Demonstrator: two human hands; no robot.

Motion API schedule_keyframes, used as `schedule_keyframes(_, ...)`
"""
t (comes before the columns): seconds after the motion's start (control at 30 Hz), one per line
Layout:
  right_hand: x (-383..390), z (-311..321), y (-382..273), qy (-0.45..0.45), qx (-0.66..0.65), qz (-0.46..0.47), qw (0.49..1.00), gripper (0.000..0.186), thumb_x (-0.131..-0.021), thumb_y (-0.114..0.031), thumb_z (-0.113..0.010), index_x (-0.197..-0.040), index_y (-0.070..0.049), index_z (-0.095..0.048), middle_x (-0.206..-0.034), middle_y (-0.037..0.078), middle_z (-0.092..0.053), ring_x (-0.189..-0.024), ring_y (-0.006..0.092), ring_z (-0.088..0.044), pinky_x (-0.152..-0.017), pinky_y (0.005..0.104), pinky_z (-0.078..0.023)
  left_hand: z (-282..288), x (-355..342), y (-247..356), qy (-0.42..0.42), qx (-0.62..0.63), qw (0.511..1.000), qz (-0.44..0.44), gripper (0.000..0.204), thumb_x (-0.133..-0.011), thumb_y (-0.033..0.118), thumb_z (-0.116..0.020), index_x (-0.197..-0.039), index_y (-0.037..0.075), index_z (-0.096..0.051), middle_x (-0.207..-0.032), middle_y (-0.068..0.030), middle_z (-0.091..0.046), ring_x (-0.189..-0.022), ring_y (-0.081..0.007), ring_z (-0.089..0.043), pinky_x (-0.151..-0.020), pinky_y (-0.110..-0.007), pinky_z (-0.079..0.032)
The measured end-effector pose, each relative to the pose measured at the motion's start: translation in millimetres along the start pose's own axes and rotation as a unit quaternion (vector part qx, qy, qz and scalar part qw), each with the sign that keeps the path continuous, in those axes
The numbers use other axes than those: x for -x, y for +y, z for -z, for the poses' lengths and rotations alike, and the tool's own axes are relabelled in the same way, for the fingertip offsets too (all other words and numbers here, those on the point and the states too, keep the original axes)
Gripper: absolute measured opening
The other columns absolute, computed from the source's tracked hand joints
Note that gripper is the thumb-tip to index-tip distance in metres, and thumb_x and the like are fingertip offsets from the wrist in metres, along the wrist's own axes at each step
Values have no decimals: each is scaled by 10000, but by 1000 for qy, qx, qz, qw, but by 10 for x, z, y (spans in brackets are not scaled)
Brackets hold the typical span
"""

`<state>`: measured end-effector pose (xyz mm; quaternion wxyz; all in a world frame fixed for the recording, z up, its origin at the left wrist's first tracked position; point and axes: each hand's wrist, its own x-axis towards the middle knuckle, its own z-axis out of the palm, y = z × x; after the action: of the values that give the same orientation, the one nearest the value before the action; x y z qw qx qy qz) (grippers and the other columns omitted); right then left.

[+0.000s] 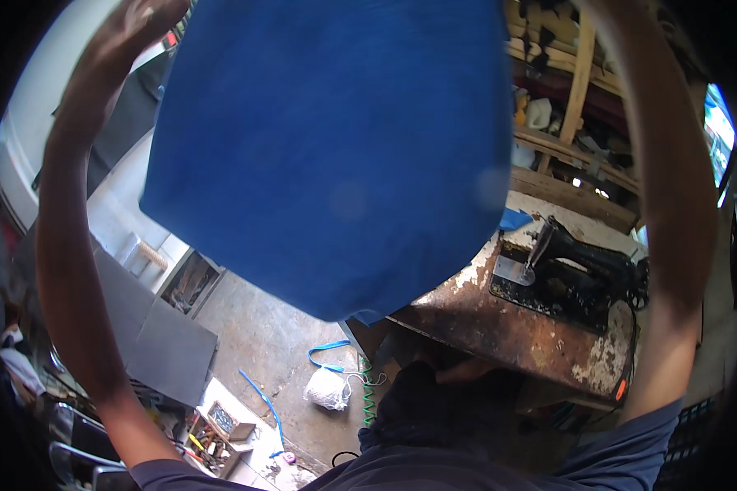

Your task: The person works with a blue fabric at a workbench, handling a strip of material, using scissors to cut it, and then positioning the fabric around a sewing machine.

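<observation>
A large piece of plain blue cloth (327, 155) hangs raised in front of me and covers the upper middle of the view. Both my arms are lifted on either side of it. My left hand (151, 18), partly cut off and blurred at the top edge, is closed at the cloth's upper left side. My right forearm runs up past the top edge, so my right hand is out of sight. The cloth's lower edge sags to a rounded point above the floor. Its top edge lies beyond the view.
A black sewing machine (577, 274) sits on a worn wooden table (540, 344) at right, with a blue scrap (514, 219) beside it. Wooden racks (577, 82) hold clutter behind. A white bundle (327, 389) and blue strips lie on the floor. A tool box (213, 442) stands lower left.
</observation>
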<state>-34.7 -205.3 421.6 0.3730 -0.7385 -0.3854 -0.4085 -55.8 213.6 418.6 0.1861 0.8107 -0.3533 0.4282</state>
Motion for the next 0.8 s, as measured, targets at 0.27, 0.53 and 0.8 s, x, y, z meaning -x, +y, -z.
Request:
schedule_keyframes(0.27, 692, -822, -391, -361, -80, -16, 929, 525, -873, -410, -746, -1238, -36, -697, -968, 94, -733, -884, 175, -696, -831, 324, -559, 1, -367, 522, -7, 73, 988, 134, 512, -941, 402, -717, -1248, -5, -673, -1086, -110, -728, -876, -147, -727, -779, -258, -577)
schedule_keyframes(0.53, 1381, -839, 478, -327, -258, -132, 900, 551, -803, -382, -725, -1174, 25, -707, -874, 115, -710, -848, 228, -681, -848, 372, -533, 442, 452, -254, 11, 92, 951, 295, 344, -894, 309, -794, -1056, 10, -742, -905, -60, -746, -749, -111, -715, -755, -245, -588)
schedule_keyframes(0.8, 1396, -526, 845, -261, -281, -183, 905, 519, -795, -314, -836, -1178, -8, -668, -857, 71, -698, -757, 147, -684, -731, 293, -577, 482, 783, -507, 53, 123, 936, 324, 347, -896, 329, -797, -1022, 13, -730, -881, -59, -734, -700, -99, -692, -696, -213, -570)
